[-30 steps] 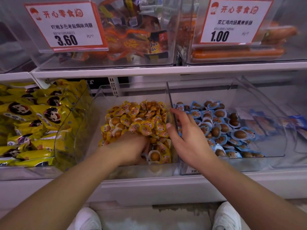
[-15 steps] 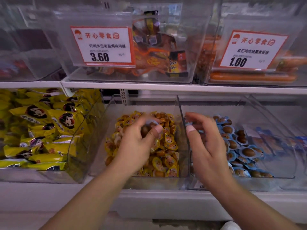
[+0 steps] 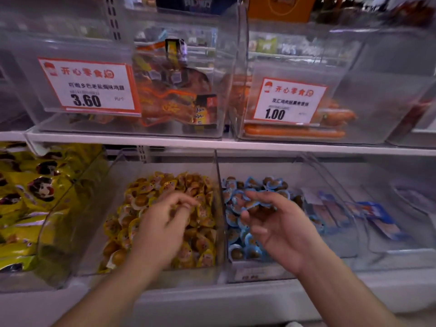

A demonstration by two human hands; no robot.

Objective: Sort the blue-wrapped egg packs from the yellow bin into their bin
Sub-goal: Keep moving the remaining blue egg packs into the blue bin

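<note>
Bins of clear plastic line two shelves; on the lower shelf, the yellow bin (image 3: 165,276) holds a heap of yellow-wrapped egg packs (image 3: 203,201); just beside it on the right, parted by a clear wall, the blue bin (image 3: 257,274) holds blue-wrapped egg packs (image 3: 238,246); further left a bin of yellow snack bags (image 3: 35,192) stands; further right a bin with flat blue-edged packets (image 3: 330,213) and another with a blue pouch (image 3: 377,218). On the upper shelf, one bin carries a price tag reading 3.60 (image 3: 89,87) and holds orange and dark wrapped snacks (image 3: 174,100); the bin beside it carries a tag reading 1.00 (image 3: 289,101) and holds orange sausages (image 3: 295,133).

The left hand (image 3: 162,227) hovers over the yellow heap, its fingers loosely curled and blurred, thumb and forefinger close together; whether it pinches anything I cannot tell. The right hand (image 3: 280,227) is palm-up over the blue bin, fingers curled round a blue-wrapped egg pack (image 3: 253,205) that lies in the cupped fingers, above the other blue packs and just right of the dividing wall.
</note>
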